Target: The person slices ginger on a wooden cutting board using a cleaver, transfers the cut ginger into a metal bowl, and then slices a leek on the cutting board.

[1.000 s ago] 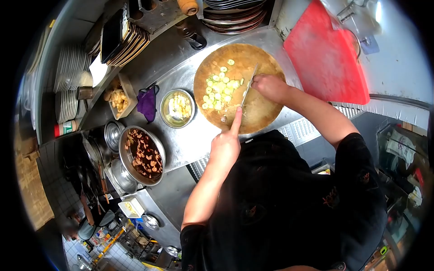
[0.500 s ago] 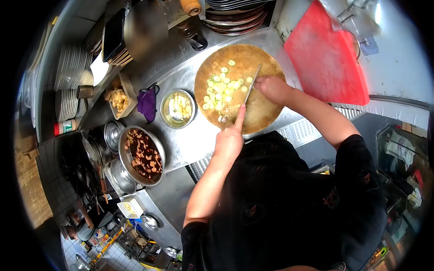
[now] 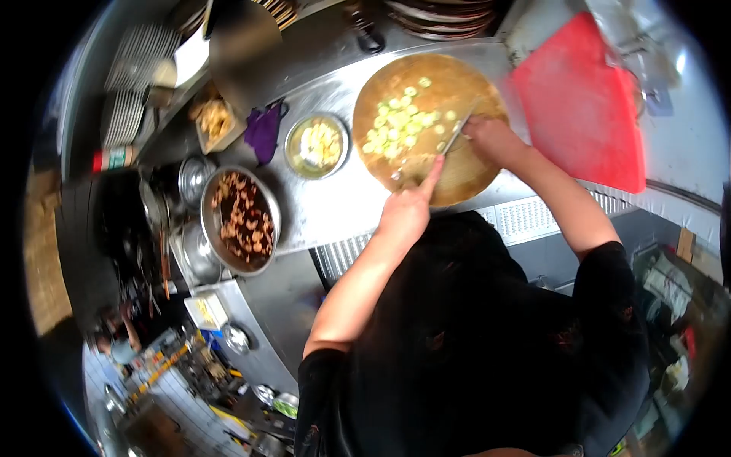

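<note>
On a round wooden chopping board (image 3: 461,179), many pale green-yellow slices (image 3: 400,123) lie left of a knife (image 3: 455,139). My left hand (image 3: 405,217) is closed at the knife's near end, its index finger stretched along the blade; the handle is mostly hidden. Across the blade, my right hand (image 3: 493,140) is bent down on the board with its fingers together beside the knife; what they hold is hidden. A few separate slices lie close to the blade. Left of the board stands a small metal bowl (image 3: 291,158) with pale yellow pieces in it.
A large metal bowl (image 3: 272,204) holds brown pieces in dark liquid. Near it are a purple cloth (image 3: 264,133) and a tub of yellowish pieces (image 3: 215,122). A red board (image 3: 582,107) leans at the right. Plates (image 3: 442,19) are stacked behind. Another person (image 3: 123,349) is far off, lower left.
The view has shifted, so the board and bowls sit higher in it. More slices lie beside the blade, and the knife has moved slightly right across the board with my left hand.
</note>
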The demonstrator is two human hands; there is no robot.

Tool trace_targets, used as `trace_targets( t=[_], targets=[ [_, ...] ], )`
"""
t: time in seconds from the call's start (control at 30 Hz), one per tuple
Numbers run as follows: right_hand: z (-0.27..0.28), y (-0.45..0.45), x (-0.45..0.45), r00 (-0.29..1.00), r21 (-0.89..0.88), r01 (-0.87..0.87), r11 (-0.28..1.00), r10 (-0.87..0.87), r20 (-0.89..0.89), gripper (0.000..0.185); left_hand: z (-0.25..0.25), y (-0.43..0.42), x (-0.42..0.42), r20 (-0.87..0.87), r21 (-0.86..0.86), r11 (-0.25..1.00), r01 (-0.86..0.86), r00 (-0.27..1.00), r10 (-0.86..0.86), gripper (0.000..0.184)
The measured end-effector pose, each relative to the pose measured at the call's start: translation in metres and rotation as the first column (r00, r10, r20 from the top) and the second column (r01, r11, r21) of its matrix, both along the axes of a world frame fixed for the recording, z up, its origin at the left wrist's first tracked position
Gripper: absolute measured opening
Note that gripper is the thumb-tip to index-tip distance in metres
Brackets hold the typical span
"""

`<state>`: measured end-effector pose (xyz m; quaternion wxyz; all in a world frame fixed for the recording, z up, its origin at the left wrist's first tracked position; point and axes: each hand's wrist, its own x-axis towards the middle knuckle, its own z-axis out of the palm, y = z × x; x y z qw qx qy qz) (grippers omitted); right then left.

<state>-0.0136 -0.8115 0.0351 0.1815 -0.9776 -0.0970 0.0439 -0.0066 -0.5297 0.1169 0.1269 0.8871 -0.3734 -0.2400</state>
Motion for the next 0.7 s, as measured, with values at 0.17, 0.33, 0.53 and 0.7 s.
trace_targets(
  t=[0.17, 0.33, 0.53, 0.7],
  targets=[
    [0.018, 0.001, 0.000, 1.000, 0.095, -0.005, 0.995, 0.006, -0.005, 0.023, -0.003, 0.004, 0.001, 0.037, -0.044, 0.999, -0.011, 0.999, 0.013, 0.099],
    [0.013, -0.001, 0.000, 0.998, 0.102, -0.037, 0.994, 0.031, 0.059, 0.029, -0.012, 0.006, 0.005, 0.006, -0.121, 0.993, 0.006, 1.000, -0.005, 0.085],
    [0.023, 0.019, -0.013, 0.989, 0.094, 0.055, 0.994, -0.067, 0.129, 0.030, -0.021, 0.015, 0.006, 0.035, -0.229, 0.973, 0.009, 0.999, -0.001, 0.077],
    [0.022, 0.025, -0.019, 0.984, 0.018, 0.103, 0.994, -0.105, 0.145, 0.029, -0.023, 0.020, 0.011, 0.014, -0.319, 0.947, -0.027, 0.999, 0.034, 0.072]
  ],
)
